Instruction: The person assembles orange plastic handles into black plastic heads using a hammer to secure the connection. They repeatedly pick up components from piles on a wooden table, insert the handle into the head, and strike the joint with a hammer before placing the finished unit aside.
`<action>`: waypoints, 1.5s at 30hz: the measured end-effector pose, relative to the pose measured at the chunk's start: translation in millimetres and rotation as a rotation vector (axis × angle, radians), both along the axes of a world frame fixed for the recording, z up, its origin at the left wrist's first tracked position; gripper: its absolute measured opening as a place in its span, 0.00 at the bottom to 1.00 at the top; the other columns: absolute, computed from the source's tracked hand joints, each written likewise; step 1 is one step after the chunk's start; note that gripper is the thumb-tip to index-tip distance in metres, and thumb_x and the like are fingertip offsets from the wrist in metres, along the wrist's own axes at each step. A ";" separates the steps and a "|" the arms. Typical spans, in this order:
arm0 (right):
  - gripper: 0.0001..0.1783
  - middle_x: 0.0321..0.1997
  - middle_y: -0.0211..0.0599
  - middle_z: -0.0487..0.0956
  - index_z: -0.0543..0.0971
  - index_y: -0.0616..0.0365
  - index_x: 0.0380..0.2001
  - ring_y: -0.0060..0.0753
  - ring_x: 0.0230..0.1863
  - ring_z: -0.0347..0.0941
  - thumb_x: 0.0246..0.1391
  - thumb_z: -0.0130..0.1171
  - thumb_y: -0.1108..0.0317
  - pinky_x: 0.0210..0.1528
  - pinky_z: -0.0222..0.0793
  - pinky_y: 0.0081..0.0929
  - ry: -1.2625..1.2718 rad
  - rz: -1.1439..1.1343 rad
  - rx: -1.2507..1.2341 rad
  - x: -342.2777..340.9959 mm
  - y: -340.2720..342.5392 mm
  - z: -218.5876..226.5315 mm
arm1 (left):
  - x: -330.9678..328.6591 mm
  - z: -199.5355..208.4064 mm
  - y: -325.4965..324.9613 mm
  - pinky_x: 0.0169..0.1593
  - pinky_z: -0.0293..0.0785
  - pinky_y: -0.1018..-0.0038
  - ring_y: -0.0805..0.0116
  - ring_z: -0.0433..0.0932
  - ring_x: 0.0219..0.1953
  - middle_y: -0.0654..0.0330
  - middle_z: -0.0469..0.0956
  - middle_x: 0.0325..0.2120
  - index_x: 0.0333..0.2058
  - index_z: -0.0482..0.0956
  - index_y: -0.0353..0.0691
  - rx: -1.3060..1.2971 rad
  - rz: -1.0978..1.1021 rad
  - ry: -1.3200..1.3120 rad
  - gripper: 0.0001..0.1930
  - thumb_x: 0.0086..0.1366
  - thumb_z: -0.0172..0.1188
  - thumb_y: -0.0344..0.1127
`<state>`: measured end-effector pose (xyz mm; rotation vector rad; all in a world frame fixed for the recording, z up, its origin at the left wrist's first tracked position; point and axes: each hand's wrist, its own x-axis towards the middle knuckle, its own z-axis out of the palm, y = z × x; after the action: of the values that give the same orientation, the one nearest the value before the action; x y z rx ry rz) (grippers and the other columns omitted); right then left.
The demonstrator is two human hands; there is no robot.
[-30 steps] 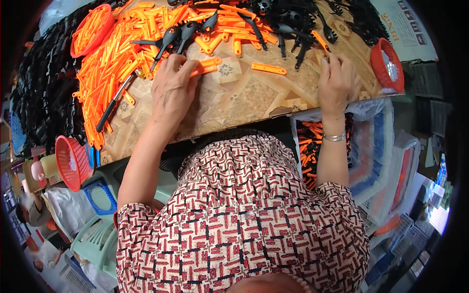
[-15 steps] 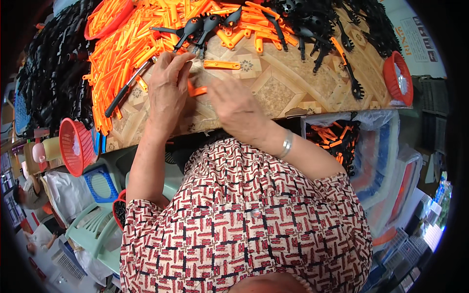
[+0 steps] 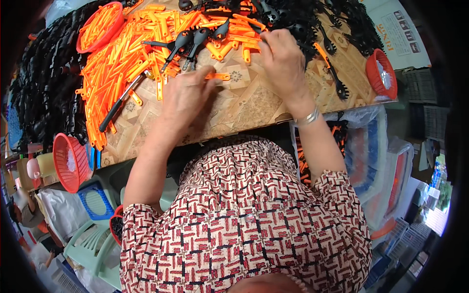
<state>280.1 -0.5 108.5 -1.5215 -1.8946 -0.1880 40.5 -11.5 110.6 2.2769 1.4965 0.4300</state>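
My left hand (image 3: pixel 188 93) is over the near edge of the orange pile, with its curled fingers on the left end of an orange plastic handle (image 3: pixel 220 76) lying on the table. Farther right, my right hand (image 3: pixel 284 63) reaches in with bent fingers between the orange handles and the black utensil heads; what its fingertips hold is hidden. Two black spoon-like heads (image 3: pixel 199 39) rest on the orange handle pile (image 3: pixel 122 68) beyond my left hand. A screwdriver-like tool with a black grip (image 3: pixel 115 110) lies to the left.
Black utensil heads (image 3: pixel 303 29) are heaped at the back right. An assembled orange-and-black utensil (image 3: pixel 334 73) lies beside them. Red baskets stand at the table's right end (image 3: pixel 381 73), left corner (image 3: pixel 71 161) and back left (image 3: pixel 100 29). A box of orange-and-black pieces (image 3: pixel 337 132) sits below the edge.
My hands have moved apart: the right has gone away and rightward to the black heads, the left onto the lying orange handle. The small orange piece between them no longer shows. The view has shifted slightly.
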 end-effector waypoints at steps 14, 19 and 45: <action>0.08 0.32 0.35 0.84 0.83 0.61 0.35 0.26 0.26 0.81 0.62 0.67 0.66 0.25 0.73 0.18 1.308 0.159 -0.840 30.8 28.9 -10.6 | -18.4 -15.6 -8.0 0.36 0.71 0.80 0.81 0.71 0.31 0.68 0.75 0.29 0.48 0.82 0.39 -0.198 0.300 -0.706 0.13 0.66 0.67 0.26; 0.07 0.33 0.36 0.84 0.83 0.61 0.37 0.29 0.29 0.82 0.61 0.67 0.69 0.30 0.79 0.23 1.831 0.298 -0.885 7.3 5.3 -24.9 | -4.2 -12.3 -8.1 0.39 0.71 0.82 0.83 0.72 0.34 0.70 0.76 0.32 0.45 0.81 0.36 -0.297 0.191 -0.919 0.06 0.71 0.64 0.28; 0.08 0.38 0.38 0.84 0.80 0.64 0.41 0.32 0.38 0.84 0.59 0.66 0.77 0.41 0.86 0.34 1.966 0.249 -0.508 -45.2 -30.5 -42.4 | 31.5 -14.3 -26.7 0.37 0.76 0.69 0.58 0.81 0.35 0.54 0.78 0.35 0.46 0.83 0.38 0.247 0.009 -0.523 0.13 0.62 0.67 0.22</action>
<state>234.9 -31.0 66.2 -0.8184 -0.3925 1.4323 72.0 -38.2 96.3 2.0960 1.2334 1.1649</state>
